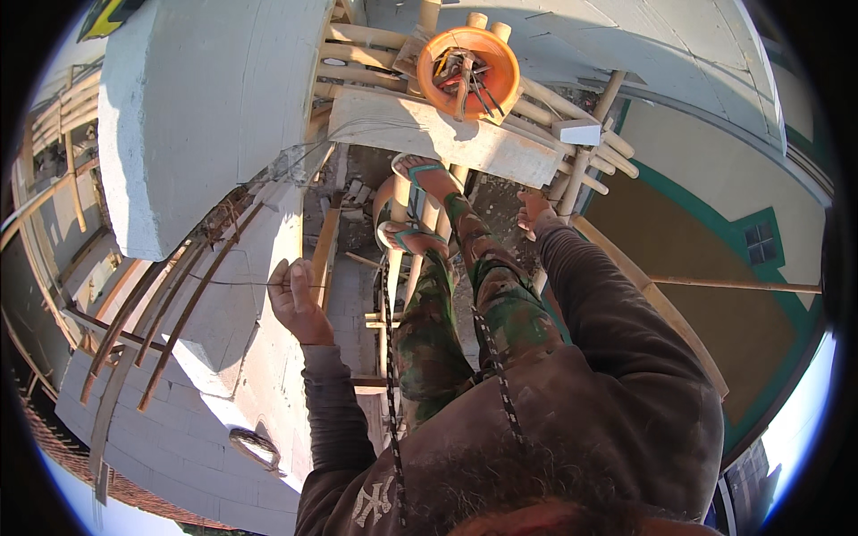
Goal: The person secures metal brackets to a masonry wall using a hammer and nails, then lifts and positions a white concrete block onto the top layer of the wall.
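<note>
My left hand [299, 299] is raised beside the pale block wall, fingers pinched on a thin dark wire [234, 283] that runs left toward the rusty steel bars [183, 308]. Lower down on the right, my right hand [536, 215] is beside an upright bamboo pole [579, 179]. Its fingers are curled, and anything inside them is hidden. More loose thin wires [308, 147] stick out near the wall top and reach over the wide plank [402, 127]. On the bamboo behind that plank stands an orange bowl [510, 76] with hand tools [465, 76] in it.
My sandalled feet [420, 237] stand on bamboo poles [399, 198] above rubble. A small white block [576, 132] rests at the plank's right. Rusty bars project from the wall on the left. A wire coil [256, 445] hangs low on the wall.
</note>
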Tool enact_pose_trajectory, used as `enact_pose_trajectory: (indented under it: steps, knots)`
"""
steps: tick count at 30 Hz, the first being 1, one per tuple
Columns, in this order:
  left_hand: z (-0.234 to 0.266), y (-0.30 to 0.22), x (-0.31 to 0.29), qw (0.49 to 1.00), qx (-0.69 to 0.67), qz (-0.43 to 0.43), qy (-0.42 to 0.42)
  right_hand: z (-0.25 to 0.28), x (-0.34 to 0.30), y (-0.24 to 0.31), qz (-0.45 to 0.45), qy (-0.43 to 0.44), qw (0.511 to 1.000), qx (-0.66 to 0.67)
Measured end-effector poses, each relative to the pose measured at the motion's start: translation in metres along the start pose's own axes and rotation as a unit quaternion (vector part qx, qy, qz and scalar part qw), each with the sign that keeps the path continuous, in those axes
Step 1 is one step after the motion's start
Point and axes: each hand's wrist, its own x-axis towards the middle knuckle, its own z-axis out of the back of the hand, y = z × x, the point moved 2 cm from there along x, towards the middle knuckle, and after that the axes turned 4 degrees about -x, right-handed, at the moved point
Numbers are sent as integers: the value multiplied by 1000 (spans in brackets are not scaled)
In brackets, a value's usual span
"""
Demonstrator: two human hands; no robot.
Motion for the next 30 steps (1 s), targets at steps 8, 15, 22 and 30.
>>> enact_pose_trajectory:
  steps: [8, 15, 22, 30]
  knots:
    - [-8, -9, 7, 995, 50, -22, 81, -83, 115, 2, -56, 35, 930, 362]
    - [0, -9, 5, 996, 6, -13, 94, -122, 129, 42, -49, 97, 863, 493]
    - [7, -4, 12, 991, -36, 6, 127, -115, 174, 25, -58, 132, 835, 530]
    - [12, 7, 5, 989, -50, -7, 137, -127, 205, 19, -51, 209, 823, 526]
